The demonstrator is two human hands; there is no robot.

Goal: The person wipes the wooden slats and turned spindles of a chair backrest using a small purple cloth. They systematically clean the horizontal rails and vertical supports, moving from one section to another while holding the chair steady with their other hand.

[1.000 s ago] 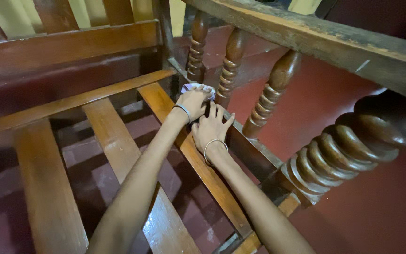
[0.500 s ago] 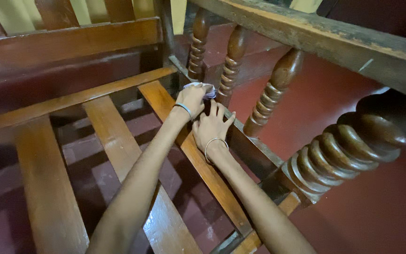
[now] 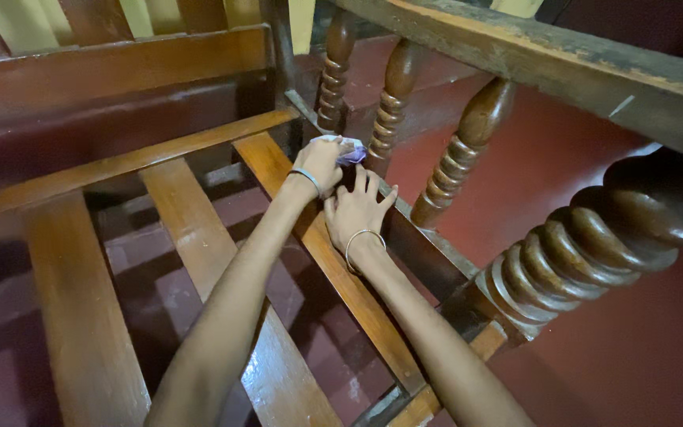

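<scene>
At upper centre, the left hand [image 3: 319, 162] clutched a pale cloth [image 3: 347, 149] against the side rail [image 3: 416, 237]; the right hand [image 3: 357, 209] lay open, bracing there.

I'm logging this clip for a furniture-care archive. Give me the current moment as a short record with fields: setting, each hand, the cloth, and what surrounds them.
setting: wooden chair frame with bare seat slats, red floor below
left hand: closed grip on a pale cloth, thin band on the wrist
cloth: bunched, pressed at the foot of a turned spindle
right hand: fingers spread flat on the side rail, bangle on the wrist
nearby: thick twisted armrest post, worn armrest above
</scene>
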